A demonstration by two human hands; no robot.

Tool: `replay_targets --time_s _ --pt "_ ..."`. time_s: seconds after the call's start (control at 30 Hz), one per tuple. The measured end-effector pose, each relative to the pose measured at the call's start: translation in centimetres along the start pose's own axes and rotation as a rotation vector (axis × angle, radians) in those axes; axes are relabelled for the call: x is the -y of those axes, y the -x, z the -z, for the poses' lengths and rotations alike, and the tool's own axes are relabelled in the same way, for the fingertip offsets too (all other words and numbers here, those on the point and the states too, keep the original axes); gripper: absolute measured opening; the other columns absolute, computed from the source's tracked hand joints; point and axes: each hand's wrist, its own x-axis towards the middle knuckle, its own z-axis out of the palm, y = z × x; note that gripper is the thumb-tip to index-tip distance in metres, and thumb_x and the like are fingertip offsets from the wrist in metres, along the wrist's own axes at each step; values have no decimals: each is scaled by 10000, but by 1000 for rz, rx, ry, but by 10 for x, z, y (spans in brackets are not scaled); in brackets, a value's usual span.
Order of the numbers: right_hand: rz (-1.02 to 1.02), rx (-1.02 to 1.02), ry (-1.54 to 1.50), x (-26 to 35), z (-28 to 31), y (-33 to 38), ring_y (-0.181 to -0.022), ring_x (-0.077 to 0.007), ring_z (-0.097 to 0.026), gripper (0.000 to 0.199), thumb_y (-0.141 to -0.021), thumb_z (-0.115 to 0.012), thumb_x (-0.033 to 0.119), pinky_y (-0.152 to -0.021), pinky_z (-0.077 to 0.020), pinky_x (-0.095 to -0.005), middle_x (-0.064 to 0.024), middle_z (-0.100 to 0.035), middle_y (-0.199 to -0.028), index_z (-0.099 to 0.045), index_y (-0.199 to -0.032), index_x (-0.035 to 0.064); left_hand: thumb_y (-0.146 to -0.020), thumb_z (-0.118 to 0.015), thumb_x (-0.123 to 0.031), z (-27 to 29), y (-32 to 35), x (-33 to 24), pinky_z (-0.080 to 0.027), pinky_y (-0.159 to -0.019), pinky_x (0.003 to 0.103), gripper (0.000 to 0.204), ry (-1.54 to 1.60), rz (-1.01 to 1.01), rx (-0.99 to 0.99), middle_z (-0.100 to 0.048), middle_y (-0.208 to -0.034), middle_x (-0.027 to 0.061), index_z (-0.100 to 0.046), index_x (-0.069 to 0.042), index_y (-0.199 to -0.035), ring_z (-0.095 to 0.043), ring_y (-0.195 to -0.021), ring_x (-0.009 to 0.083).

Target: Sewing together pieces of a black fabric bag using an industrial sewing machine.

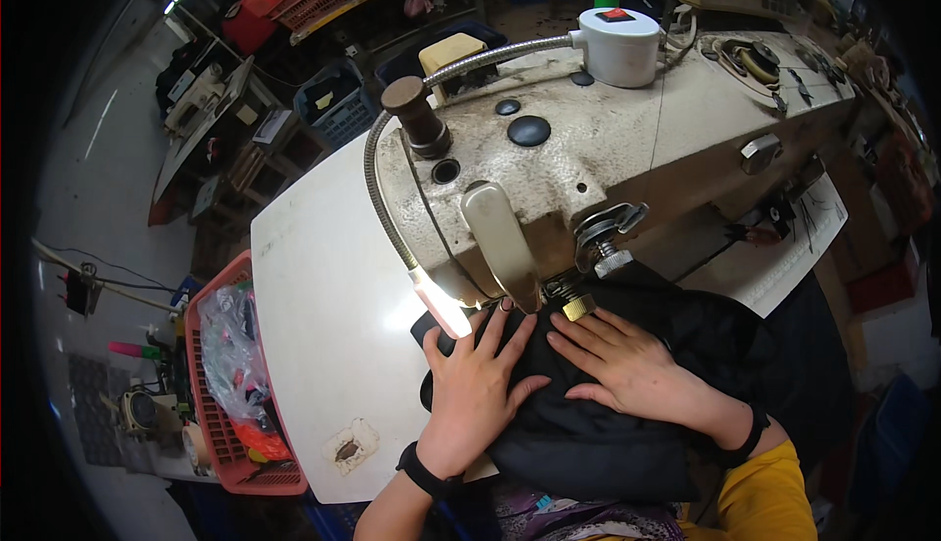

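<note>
Black fabric [549, 443] is bunched under the head of a cream sewing machine [627, 149] and hangs over the table's near edge. My left hand [475, 384] presses on the fabric's left part, fingers spread toward the needle area. To its right, my right hand [622, 369] lies flat on the cloth, fingers extended and thumb apart. A lit lamp [441, 304] on a bendy metal neck shines just beyond my left fingers. The needle and presser foot are hidden behind the machine head.
A white sewing table [333, 247] extends to the left. Beside it stands a red plastic basket [230, 463] holding a clear plastic bag [235, 345]. Blue crate [338, 110] and another sewing machine [196, 100] are farther back. White ruled board [799, 257] lies at the right.
</note>
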Motion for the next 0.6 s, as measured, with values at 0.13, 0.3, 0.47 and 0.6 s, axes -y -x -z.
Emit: replay_targets --time_s 0.13,0.3,0.47,0.6 --pt "0 -1 7 0 1 0 -1433 -269 -419 687 -896 -671 461 -1177 -334 -429 -143 -468 -1517 -522 -1417 39 -831 -709 -545 1 -1 0 -256 -1051 584 695 24 9 -11 -479 -1508 91 -572 -195 -1415 -464 -1323 285" --pt "26 -15 25 -5 -5 -2 -1441 -266 -406 690 -897 -671 455 -1161 -356 -422 -132 -470 -1516 -508 -1427 45 -823 -712 -555 1 -1 4 -268 -1047 582 710 18 1 -19 -481 -1507 87 -570 -199 -1420 -468 -1323 274" --pt "-49 -30 -107 -14 -3 -7 -1445 -266 -395 618 -911 -670 382 -1155 -359 -441 -126 -489 -1498 -525 -1409 45 -800 -782 -349 12 -7 2 -298 -1042 578 538 -13 -38 -46 -520 -1451 87 -652 -125 -1271 -480 -1323 266" --pt "103 87 -39 5 20 15 -1402 -255 -451 423 -943 -631 242 -1176 -322 -482 -125 -538 -1450 -610 -1300 15 -851 -757 -290 27 17 -27 -340 -1130 518 242 537 -363 96 -676 -999 56 -716 -84 -969 -644 -1023 221"
